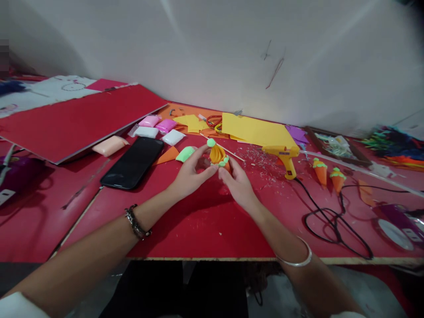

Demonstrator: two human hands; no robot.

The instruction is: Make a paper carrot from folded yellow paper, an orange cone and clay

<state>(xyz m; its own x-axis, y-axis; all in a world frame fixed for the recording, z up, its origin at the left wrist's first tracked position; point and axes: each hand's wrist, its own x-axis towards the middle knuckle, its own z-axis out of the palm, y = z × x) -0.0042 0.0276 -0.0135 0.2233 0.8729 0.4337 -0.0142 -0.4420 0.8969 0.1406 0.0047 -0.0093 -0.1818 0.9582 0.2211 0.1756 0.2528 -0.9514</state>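
Observation:
Both my hands meet over the red table (198, 221) around a small orange paper cone (217, 155) with green clay blobs on its rim. My left hand (192, 172) pinches the cone from the left, with a green clay ball (211, 142) at its fingertip. From the right, my right hand (236, 183) grips the cone's lower end. A lump of green clay (185, 153) lies just left of my left hand, next to an orange paper triangle (167, 155).
A black phone (133, 162) lies to the left, with several clay packets (155, 128) and a peach clay block (109, 145) beyond. A yellow glue gun (285, 157) with black cord (331, 221), yellow paper (255, 130), two finished orange cones (327, 174) and a picture frame (334, 145) sit right.

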